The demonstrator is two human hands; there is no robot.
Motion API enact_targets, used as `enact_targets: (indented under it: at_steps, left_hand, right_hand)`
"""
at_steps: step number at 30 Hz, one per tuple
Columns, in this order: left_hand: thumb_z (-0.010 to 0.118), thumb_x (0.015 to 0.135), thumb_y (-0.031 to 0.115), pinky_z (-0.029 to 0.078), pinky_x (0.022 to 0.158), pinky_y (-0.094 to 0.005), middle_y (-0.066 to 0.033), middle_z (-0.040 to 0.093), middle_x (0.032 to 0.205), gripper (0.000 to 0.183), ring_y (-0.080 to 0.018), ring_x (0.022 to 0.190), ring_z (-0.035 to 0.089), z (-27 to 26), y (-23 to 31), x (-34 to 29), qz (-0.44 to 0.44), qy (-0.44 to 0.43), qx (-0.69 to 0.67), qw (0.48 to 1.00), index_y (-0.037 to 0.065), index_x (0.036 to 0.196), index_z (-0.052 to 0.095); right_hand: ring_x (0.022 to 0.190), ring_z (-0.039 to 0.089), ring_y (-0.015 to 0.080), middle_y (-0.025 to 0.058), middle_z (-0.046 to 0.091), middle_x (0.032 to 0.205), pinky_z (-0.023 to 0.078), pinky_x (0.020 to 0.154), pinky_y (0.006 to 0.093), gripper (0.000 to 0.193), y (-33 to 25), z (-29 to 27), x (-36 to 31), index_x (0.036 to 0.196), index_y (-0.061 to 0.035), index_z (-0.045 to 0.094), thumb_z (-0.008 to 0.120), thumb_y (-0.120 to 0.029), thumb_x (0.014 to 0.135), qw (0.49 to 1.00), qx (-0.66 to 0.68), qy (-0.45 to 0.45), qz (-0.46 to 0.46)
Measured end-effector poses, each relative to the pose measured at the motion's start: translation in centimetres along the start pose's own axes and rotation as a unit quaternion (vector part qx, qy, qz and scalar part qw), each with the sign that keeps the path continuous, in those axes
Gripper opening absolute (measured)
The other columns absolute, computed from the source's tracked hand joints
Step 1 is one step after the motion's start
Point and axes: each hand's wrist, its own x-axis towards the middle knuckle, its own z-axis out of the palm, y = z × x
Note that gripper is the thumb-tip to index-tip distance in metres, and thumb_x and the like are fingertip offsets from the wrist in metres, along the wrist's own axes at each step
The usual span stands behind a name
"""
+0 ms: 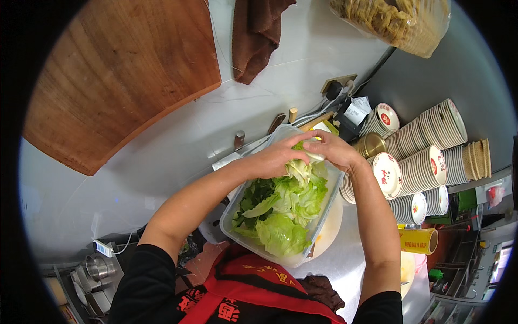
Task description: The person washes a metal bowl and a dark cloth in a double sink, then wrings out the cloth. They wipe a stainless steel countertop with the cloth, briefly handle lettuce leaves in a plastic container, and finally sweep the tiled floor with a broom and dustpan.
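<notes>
Both my hands are together over the far part of a clear plastic tub (pixel 319 231). My left hand (pixel 271 160) and my right hand (pixel 335 148) grip a piece of lettuce (pixel 298 168) between them, pale at its rib and green at its edge. Beneath it, torn lettuce leaves (pixel 283 235) fill much of the tub, with darker green leaves (pixel 249 198) along its left side. The fingertips of both hands curl around the lettuce, partly hiding it.
Stacks of patterned bowls (pixel 426 129) stand on the right. A round cutting board (pixel 329 229) lies partly under the tub. Knife handles (pixel 276 123) stick up behind it, near a black printer (pixel 346 120). A yellow roll (pixel 418 241) lies at right; a brown cloth (pixel 258 40) hangs on the wall.
</notes>
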Motion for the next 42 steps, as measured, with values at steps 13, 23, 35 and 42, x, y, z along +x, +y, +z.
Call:
enact_targets:
  at_steps: [13, 23, 35, 42]
  left_hand:
    - [0.061, 0.077, 0.0, 0.043, 0.087, -0.0262, -0.001, 0.056, 0.105, 0.035, -0.0086, 0.095, 0.051, -4.1, -0.5, -2.2, -0.177, 0.179, -0.243, 0.937, 0.006, 0.111, 0.052]
    - [0.061, 0.077, -0.001, 0.042, 0.087, -0.0255, -0.0023, 0.055, 0.105, 0.038, -0.0085, 0.097, 0.05, -4.4, -0.1, -4.8, -0.188, 0.2, -0.232, 0.933, 0.006, 0.112, 0.05]
    - [0.061, 0.08, -0.001, 0.04, 0.097, -0.0323, -0.0062, 0.049, 0.125, 0.073, -0.0154, 0.113, 0.048, -1.1, -0.1, -3.3, -0.175, 0.139, -0.59, 0.776, 0.01, 0.142, 0.025]
    - [0.064, 0.079, 0.002, 0.045, 0.094, -0.0343, -0.0085, 0.054, 0.121, 0.057, -0.0188, 0.11, 0.054, -1.5, -0.2, -2.6, -0.198, 0.066, -0.603, 0.77, 0.004, 0.13, 0.039]
  right_hand:
    - [0.113, 0.051, 0.0284, 0.0105, 0.056, 0.119, 0.039, 0.097, 0.0418, 0.05, 9.8, 3.3, 0.9, 0.122, -0.0132, 0.055, 0.068, -0.016, 0.074, 0.856, -0.473, -0.051, -0.203]
    - [0.103, 0.054, 0.0318, 0.0099, 0.063, 0.102, 0.041, 0.09, 0.0475, 0.032, 6.2, 1.3, -1.4, 0.103, -0.0099, 0.064, 0.067, -0.017, 0.072, 0.834, -0.549, -0.045, -0.033]
    - [0.086, 0.059, 0.0145, 0.0105, 0.065, 0.098, 0.045, 0.08, 0.0272, 0.032, 3.9, 3.1, -0.7, 0.111, 0.0031, 0.057, 0.06, -0.016, 0.086, 0.965, 0.015, 0.246, -0.095]
    - [0.097, 0.059, 0.0202, 0.0147, 0.062, 0.107, 0.044, 0.086, 0.0304, 0.036, 1.7, 3.8, -2.5, 0.12, -0.0019, 0.052, 0.056, -0.021, 0.09, 0.976, -0.183, 0.051, -0.104]
